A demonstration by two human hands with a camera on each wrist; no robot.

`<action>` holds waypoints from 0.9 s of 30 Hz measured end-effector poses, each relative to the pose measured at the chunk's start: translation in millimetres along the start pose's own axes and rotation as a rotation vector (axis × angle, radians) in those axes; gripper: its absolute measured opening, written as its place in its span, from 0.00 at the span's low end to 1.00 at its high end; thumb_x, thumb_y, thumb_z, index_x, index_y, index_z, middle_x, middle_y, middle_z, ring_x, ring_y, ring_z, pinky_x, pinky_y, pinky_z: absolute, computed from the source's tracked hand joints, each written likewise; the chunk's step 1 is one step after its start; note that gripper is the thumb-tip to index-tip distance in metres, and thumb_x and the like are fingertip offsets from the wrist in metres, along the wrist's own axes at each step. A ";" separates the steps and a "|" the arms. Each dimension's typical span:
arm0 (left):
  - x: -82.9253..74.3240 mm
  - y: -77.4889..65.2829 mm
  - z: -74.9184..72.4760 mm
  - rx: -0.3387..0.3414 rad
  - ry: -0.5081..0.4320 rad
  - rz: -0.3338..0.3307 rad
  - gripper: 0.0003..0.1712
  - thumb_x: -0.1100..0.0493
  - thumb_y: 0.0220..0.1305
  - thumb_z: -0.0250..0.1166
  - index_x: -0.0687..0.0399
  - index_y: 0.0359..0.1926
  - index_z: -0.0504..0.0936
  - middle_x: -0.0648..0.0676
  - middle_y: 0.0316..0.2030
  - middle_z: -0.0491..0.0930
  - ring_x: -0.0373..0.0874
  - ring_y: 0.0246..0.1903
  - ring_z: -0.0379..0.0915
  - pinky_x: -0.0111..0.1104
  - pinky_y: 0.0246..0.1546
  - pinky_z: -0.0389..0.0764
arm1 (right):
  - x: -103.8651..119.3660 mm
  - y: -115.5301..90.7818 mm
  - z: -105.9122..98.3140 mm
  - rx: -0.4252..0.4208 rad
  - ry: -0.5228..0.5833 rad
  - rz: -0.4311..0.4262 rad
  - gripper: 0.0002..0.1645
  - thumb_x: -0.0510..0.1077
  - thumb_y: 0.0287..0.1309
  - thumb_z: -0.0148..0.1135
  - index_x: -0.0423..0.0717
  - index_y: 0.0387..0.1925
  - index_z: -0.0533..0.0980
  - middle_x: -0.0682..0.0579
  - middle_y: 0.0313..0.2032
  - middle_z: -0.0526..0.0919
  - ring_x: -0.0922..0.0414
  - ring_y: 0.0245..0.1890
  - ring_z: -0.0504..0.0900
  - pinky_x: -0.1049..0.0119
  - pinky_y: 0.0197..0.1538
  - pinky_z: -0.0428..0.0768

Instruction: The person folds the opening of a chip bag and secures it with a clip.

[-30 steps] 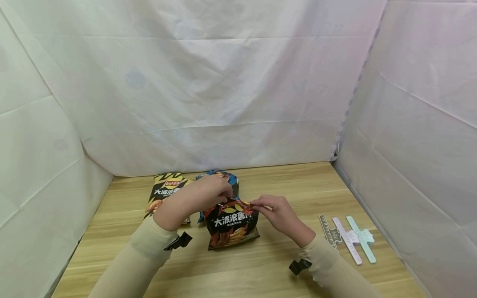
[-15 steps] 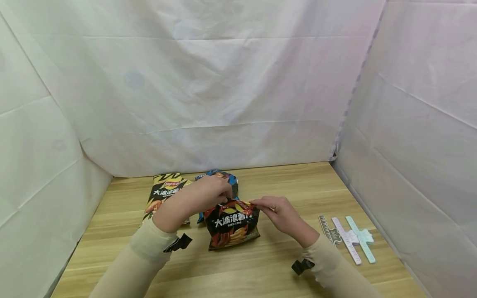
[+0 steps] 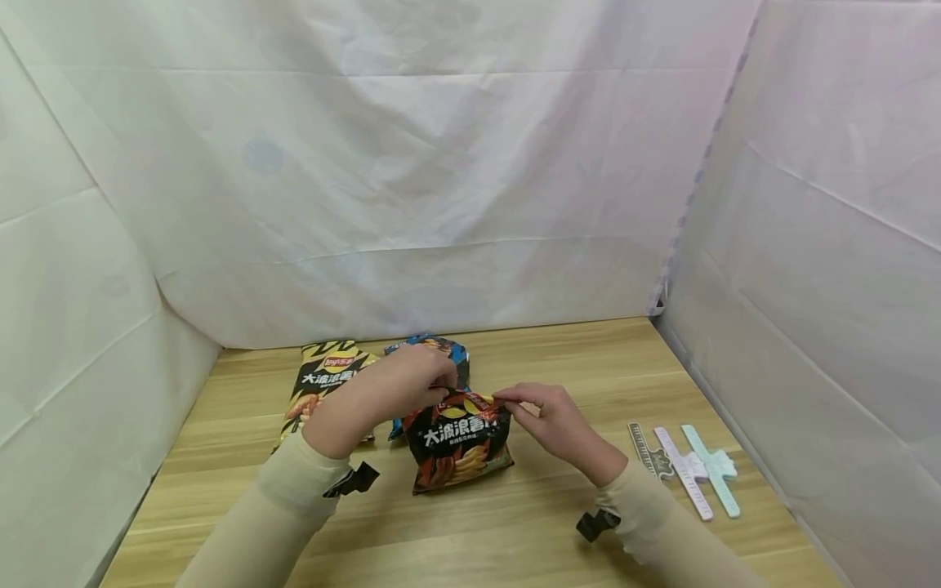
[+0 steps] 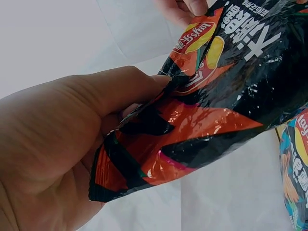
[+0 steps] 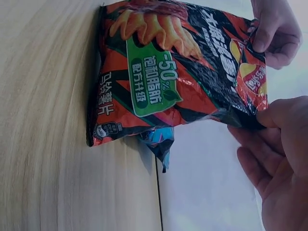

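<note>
A red and black chip bag (image 3: pixel 461 445) stands tilted on the table, its top edge up between both hands. My left hand (image 3: pixel 400 388) pinches the top edge near its left end; in the left wrist view the left thumb (image 4: pixel 130 84) presses on the front, with the other fingers mostly hidden behind. On the other end, my right hand (image 3: pixel 547 416) pinches the top right corner between thumb and fingertips, and the right wrist view shows the right hand (image 5: pixel 284 149) at that corner. The bag's top is creased between the two grips.
Behind my left arm lies a yellow and black chip bag (image 3: pixel 323 380), partly covered. A blue chip bag (image 3: pixel 459 359) sits behind the red one. To the right, a black ruler clip (image 3: pixel 647 453), a lilac one (image 3: pixel 684 469) and a mint one (image 3: pixel 709 469) lie side by side.
Both hands keep their pinch on the chip bag's top edge. My right wrist has shifted very slightly to the right; the bag stays nearly in place.
</note>
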State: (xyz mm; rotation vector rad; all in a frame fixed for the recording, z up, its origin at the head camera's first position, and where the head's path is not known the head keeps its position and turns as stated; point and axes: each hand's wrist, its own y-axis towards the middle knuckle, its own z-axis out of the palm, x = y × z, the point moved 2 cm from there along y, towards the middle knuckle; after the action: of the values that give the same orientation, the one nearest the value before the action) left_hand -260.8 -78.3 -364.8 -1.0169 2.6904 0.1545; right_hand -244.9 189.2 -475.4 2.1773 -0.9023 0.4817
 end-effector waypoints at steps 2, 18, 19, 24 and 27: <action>0.8 -0.5 0.2 -0.010 0.007 0.005 0.08 0.64 0.78 0.71 0.47 0.38 0.88 0.42 0.33 0.82 0.35 0.28 0.74 0.34 0.33 0.79 | 0.8 -0.9 -0.5 -0.008 0.006 0.020 0.17 0.34 0.74 0.71 0.48 0.61 0.88 0.56 0.55 0.91 0.57 0.55 0.90 0.49 0.51 0.90; 4.5 -6.3 3.4 -0.038 0.001 -0.005 0.10 0.64 0.77 0.71 0.47 0.35 0.85 0.41 0.32 0.80 0.37 0.27 0.70 0.34 0.31 0.74 | -27.7 -65.5 -69.5 0.093 -0.377 0.482 0.13 0.46 0.78 0.70 0.40 0.54 0.87 0.47 0.48 0.90 0.47 0.48 0.89 0.44 0.50 0.88; 4.7 -5.8 3.6 -0.036 0.001 -0.004 0.11 0.65 0.77 0.71 0.47 0.35 0.85 0.41 0.32 0.79 0.37 0.27 0.69 0.34 0.31 0.73 | -29.1 -71.4 -74.5 0.114 -0.425 0.512 0.15 0.46 0.77 0.71 0.39 0.54 0.86 0.45 0.48 0.90 0.45 0.48 0.90 0.44 0.48 0.88; 3.2 -5.7 2.8 -0.032 0.015 -0.011 0.09 0.64 0.77 0.72 0.47 0.36 0.86 0.42 0.33 0.80 0.37 0.28 0.70 0.34 0.32 0.75 | -35.9 -97.2 -98.2 0.183 -0.589 0.650 0.25 0.50 0.76 0.70 0.30 0.57 0.83 0.32 0.52 0.88 0.37 0.45 0.89 0.40 0.42 0.87; 1.6 -6.6 1.6 -0.036 0.029 -0.018 0.07 0.63 0.77 0.73 0.48 0.38 0.87 0.43 0.35 0.83 0.36 0.30 0.72 0.34 0.33 0.78 | -40.4 -109.2 -109.8 0.215 -0.618 0.735 0.26 0.52 0.76 0.69 0.29 0.52 0.81 0.33 0.46 0.87 0.39 0.39 0.88 0.40 0.38 0.85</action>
State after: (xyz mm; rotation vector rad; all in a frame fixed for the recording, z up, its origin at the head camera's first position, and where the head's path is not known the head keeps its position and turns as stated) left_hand -257.3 -83.9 -366.8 -1.0616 2.7130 0.1870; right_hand -200.3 343.0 -476.7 2.1597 -2.0998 0.2337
